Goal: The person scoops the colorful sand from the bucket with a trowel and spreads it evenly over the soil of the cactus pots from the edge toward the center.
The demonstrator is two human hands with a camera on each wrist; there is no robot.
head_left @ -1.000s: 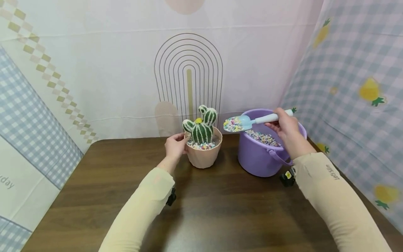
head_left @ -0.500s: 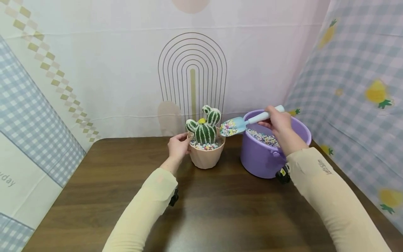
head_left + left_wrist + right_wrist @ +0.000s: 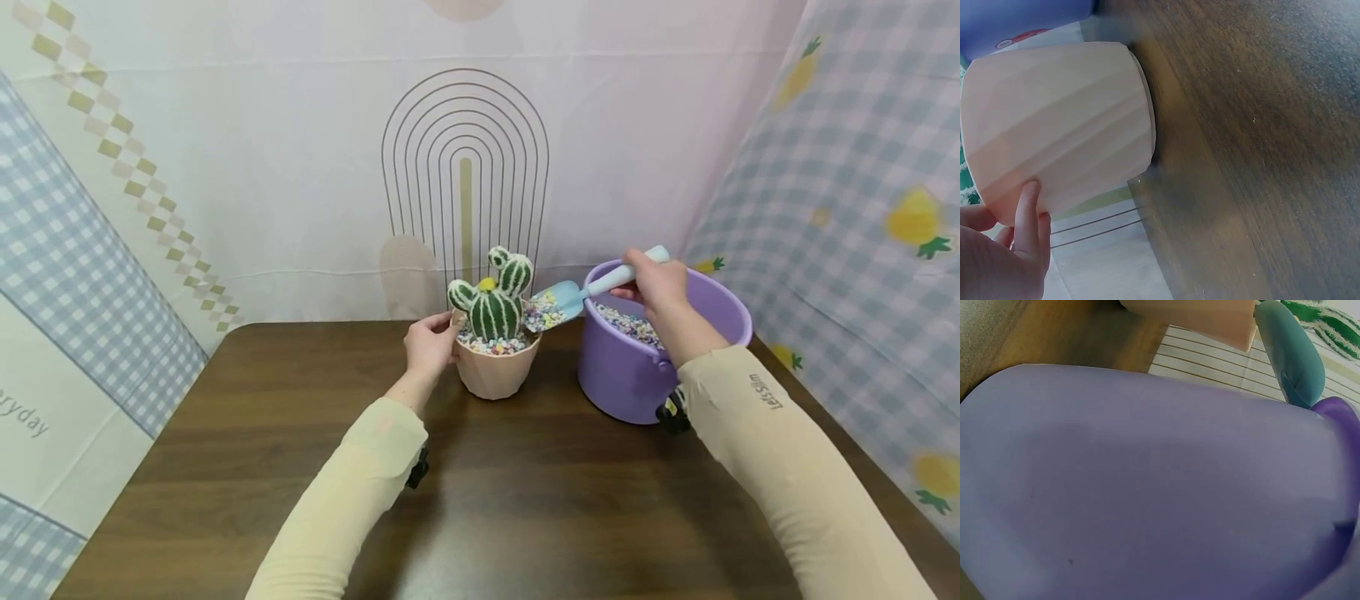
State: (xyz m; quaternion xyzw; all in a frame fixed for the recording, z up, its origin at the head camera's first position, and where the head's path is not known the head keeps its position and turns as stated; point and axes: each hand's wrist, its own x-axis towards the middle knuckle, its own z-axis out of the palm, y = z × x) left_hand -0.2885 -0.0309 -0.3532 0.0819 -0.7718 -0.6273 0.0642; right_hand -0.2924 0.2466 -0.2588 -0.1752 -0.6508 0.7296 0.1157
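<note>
A plush-looking green cactus (image 3: 493,317) with white stripes and a yellow bloom stands in a peach flowerpot (image 3: 495,377), among small coloured pebbles (image 3: 491,346). My left hand (image 3: 431,346) pinches the pot's left rim; in the left wrist view its fingertips (image 3: 1030,194) press the ribbed outside wall. My right hand (image 3: 654,287) grips the white handle of a light-blue trowel (image 3: 568,300). Multicoloured pebbles lie on the trowel's blade, whose tip overlaps the pot's right rim, tilted down. In the right wrist view the blade (image 3: 1297,353) shows beyond the bucket; the right hand is hidden there.
A purple bucket (image 3: 618,385) partly filled with similar pebbles (image 3: 630,325) stands right of the pot, under the right forearm. The brown wooden table (image 3: 525,492) meets a patterned cloth backdrop (image 3: 322,208) behind and a checked cloth (image 3: 862,275) on the right.
The trowel has moved left and down from over the bucket's edge to the pot's right rim, its tip dipping. My left hand keeps its hold on the pot.
</note>
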